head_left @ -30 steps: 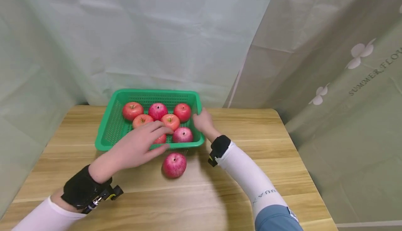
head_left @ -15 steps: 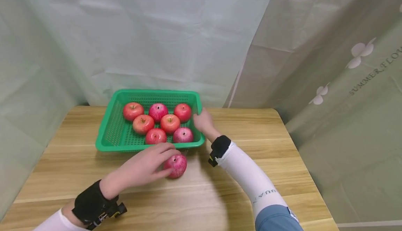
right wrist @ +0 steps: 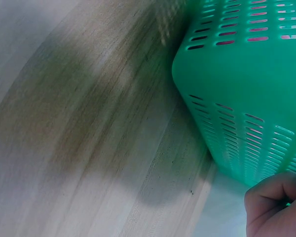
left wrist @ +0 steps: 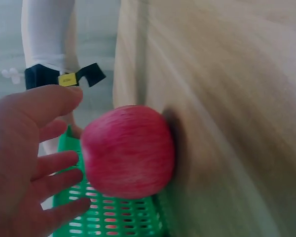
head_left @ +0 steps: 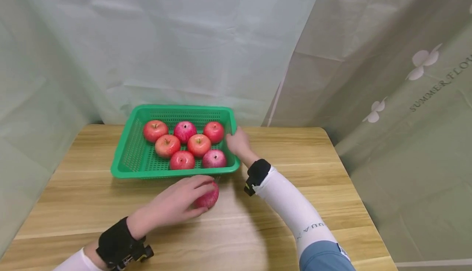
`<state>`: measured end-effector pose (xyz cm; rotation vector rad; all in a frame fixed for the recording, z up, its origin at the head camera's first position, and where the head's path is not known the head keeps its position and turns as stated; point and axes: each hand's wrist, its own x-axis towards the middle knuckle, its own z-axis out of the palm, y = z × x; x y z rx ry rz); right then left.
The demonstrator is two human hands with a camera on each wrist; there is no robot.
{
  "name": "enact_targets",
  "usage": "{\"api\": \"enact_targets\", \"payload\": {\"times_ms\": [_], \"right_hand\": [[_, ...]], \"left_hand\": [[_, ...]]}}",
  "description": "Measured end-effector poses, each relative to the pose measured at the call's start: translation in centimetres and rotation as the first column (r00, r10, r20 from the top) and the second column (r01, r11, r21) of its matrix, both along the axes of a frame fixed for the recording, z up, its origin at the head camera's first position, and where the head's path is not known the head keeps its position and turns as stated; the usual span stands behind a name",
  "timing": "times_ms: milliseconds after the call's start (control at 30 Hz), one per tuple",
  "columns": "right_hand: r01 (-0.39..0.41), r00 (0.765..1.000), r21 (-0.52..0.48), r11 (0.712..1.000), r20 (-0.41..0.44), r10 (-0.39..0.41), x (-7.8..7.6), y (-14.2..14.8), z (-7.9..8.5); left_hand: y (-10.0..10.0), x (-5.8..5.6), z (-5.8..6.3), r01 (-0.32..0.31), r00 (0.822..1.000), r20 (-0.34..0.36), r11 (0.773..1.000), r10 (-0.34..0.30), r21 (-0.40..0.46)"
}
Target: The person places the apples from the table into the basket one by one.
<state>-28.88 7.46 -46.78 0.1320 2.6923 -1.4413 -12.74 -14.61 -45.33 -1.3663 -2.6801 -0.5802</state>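
A red apple (head_left: 209, 197) rests on the wooden table just in front of the green plastic basket (head_left: 147, 174). My left hand (head_left: 176, 204) reaches around this apple from the left, partly covering it in the head view. In the left wrist view the thumb and spread fingers of the left hand (left wrist: 37, 153) stand beside the apple (left wrist: 128, 153), with a gap at the thumb. My right hand (head_left: 239, 144) grips the basket's right rim; the right wrist view shows its curled fingers (right wrist: 278, 195) at the green wall. Several red apples (head_left: 199, 145) sit inside the basket.
The wooden table (head_left: 313, 172) carries the basket near its back edge. A pale curtain (head_left: 191, 41) hangs behind, and a printed curtain (head_left: 413, 140) closes off the right side.
My left hand has moved from over the basket's front rim down and right to the apple on the table. The right hand has stayed on the basket rim.
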Motion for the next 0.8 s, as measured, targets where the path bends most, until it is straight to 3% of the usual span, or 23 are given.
{"api": "enact_targets", "payload": {"times_ms": [233, 533, 800], "right_hand": [[-0.003, 1.0, 0.001, 1.0, 0.003, 0.003, -0.1, 0.0, -0.2], [0.002, 1.0, 0.026, 1.0, -0.012, -0.002, -0.4, 0.0, -0.3], [-0.006, 1.0, 0.018, 1.0, -0.012, 0.007, 0.0, 0.0, 0.0]], "left_hand": [[0.2, -0.3, -1.5, -0.037, 0.999, 0.017, 0.999, 0.038, -0.012], [1.0, -0.8, -2.1, -0.067, 0.988, 0.132, 0.996, 0.074, -0.054], [1.7, -1.4, -2.9, -0.054, 0.989, 0.131, 0.996, 0.062, -0.066]]}}
